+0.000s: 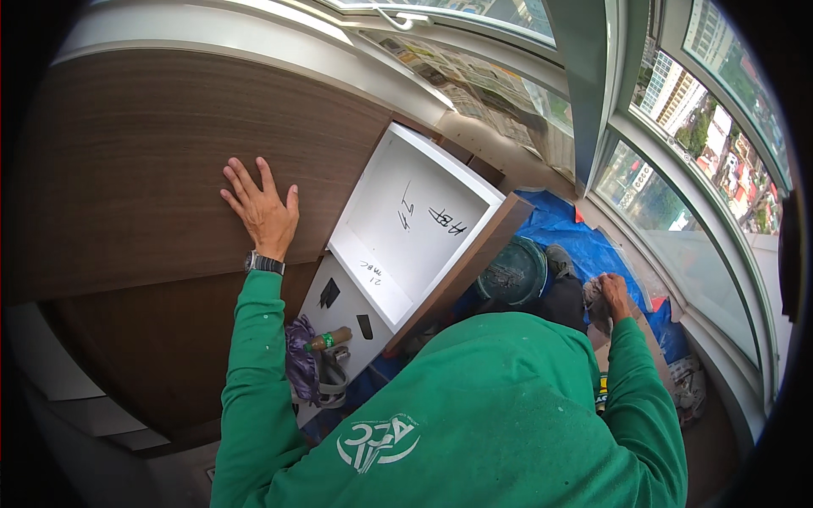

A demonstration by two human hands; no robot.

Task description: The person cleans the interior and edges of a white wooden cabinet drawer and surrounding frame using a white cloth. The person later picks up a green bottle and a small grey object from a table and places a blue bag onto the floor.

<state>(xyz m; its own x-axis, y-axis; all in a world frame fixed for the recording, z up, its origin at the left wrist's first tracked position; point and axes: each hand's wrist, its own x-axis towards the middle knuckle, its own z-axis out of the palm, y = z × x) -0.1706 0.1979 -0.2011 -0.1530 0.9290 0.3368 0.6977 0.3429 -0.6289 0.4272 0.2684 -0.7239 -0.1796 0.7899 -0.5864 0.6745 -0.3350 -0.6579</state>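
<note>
A brown cabinet panel [144, 169] is braced by one hand while a rag is held low at the other side.

The left hand [261, 210] is laid flat, its grip spread wide on the panel. The right hand [611, 292] is closed, pinching a crumpled cloth [593, 296] beside the green bucket [511, 273]. The white drawer box [415, 222] leans nearby and could be knocked should the panel slip.

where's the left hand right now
In the head view the left hand lies flat, fingers spread, on the dark wood panel at centre-left, just left of the open white drawer.
</note>
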